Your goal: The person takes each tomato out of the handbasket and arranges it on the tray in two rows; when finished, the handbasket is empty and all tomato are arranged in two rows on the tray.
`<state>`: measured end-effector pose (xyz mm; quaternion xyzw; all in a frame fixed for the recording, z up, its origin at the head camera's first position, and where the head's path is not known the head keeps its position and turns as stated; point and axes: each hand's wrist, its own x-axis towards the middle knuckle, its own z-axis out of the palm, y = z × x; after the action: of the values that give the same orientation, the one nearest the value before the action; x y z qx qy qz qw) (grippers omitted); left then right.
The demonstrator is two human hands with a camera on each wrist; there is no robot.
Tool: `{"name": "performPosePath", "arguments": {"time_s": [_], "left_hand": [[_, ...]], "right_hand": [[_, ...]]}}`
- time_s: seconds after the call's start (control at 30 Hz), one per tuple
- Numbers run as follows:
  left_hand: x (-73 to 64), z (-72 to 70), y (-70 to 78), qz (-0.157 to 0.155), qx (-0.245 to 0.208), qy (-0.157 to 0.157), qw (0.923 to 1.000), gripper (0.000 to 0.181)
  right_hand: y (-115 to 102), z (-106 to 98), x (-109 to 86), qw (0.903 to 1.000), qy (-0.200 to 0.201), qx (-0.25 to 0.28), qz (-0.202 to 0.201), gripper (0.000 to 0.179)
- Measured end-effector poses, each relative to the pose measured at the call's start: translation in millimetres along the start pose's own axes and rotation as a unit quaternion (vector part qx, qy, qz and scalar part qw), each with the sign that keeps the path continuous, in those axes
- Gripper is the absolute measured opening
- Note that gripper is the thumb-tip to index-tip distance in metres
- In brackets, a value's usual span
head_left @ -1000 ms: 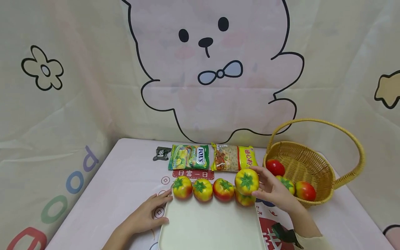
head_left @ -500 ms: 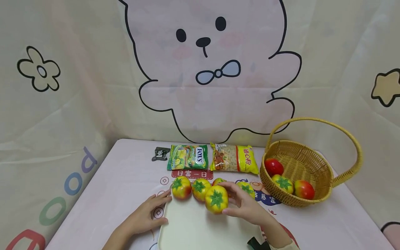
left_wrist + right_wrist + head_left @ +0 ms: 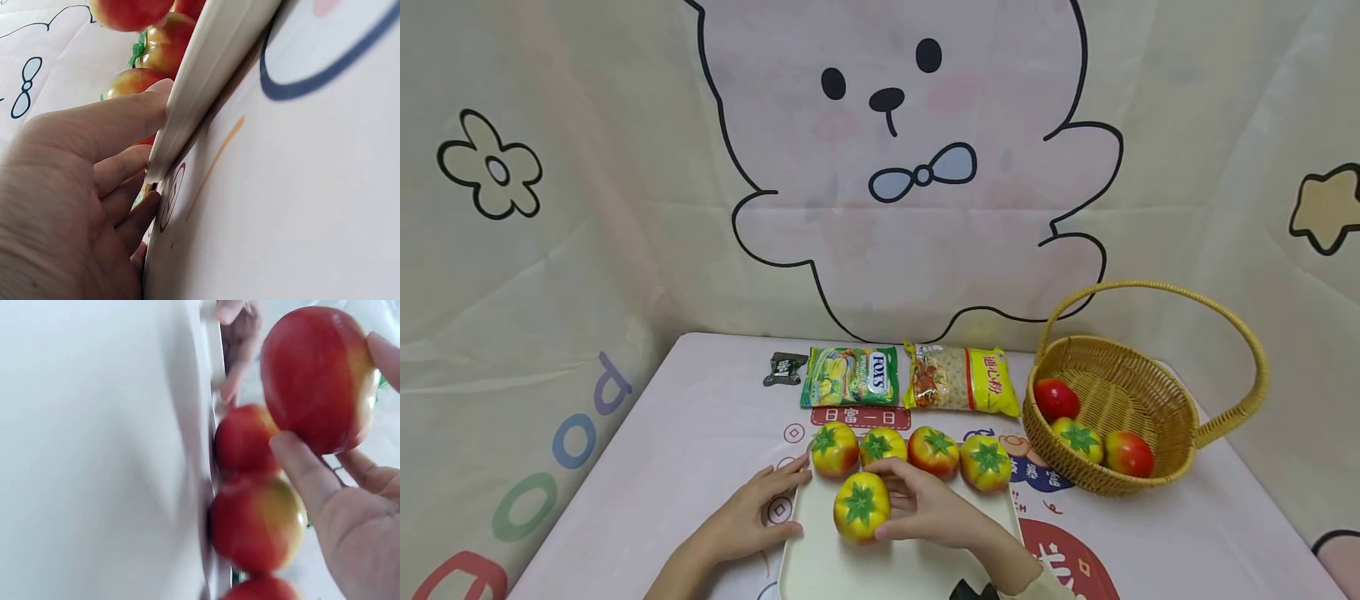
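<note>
Meanwhile, fifth fruit (image 3: 861, 507) swings left over the tray (image 3: 850, 575)

The held fruit has just crossed leftward: a second ago it was over the row's right end, near the basket (image 3: 1097, 358); half a second ago it was about mid-tray; now it hangs over the tray's left half, just nearer the person than the two leftmost of the four fruits (image 3: 933, 452) along the far edge. Those four stand where they stood, green leaves upward in the head view.

The right hand (image 3: 928, 508) has a firm enough hold, its grip closed around the fruit's right side, thumb low and fingers behind. From the right wrist, the fruit looks lifted clear of the tray, so I judge it carried and not yet placed.

The left hand (image 3: 748, 512) has stayed put at the tray's left edge, its grip spread wide, thumb on the rim and the other fingers reaching toward the far corner. It seems to be steadying the tray.

For the work, this means the fifth fruit is well away from the basket and sits above bare tray, in front of the finished-looking row. Three fruits (image 3: 1129, 454) lie in the basket, unchanged across this second. On the tabletop (image 3: 647, 467) behind, the three packets (image 3: 853, 379) are untouched.
</note>
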<state>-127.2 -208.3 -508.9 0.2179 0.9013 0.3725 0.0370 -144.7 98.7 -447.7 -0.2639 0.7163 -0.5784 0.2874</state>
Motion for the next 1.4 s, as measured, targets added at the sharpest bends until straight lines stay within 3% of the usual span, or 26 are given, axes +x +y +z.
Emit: {"name": "performPosePath", "arguments": {"time_s": [0.3, 0.73, 1.13, 1.4], "left_hand": [[-0.2, 1.2, -1.8, 0.002, 0.006, 0.003, 1.0, 0.064], [-0.8, 1.2, -3.5, 0.012, 0.008, 0.008, 0.9999, 0.063], [0.3, 0.2, -0.8, 0.003, 0.0, 0.004, 1.0, 0.064], [0.4, 0.6, -1.4, 0.008, -0.001, 0.005, 1.0, 0.063]], "right_hand": [[3.5, 16.5, 18.6, 0.9997, -0.018, -0.014, 0.0, 0.058], [10.2, 21.1, 30.7, 0.9981, -0.059, 0.0, 0.018, 0.055], [13.6, 20.1, 30.7, 0.9956, -0.085, 0.034, 0.019, 0.059], [11.4, 20.6, 30.3, 0.9958, -0.085, 0.023, 0.024, 0.065]]}}
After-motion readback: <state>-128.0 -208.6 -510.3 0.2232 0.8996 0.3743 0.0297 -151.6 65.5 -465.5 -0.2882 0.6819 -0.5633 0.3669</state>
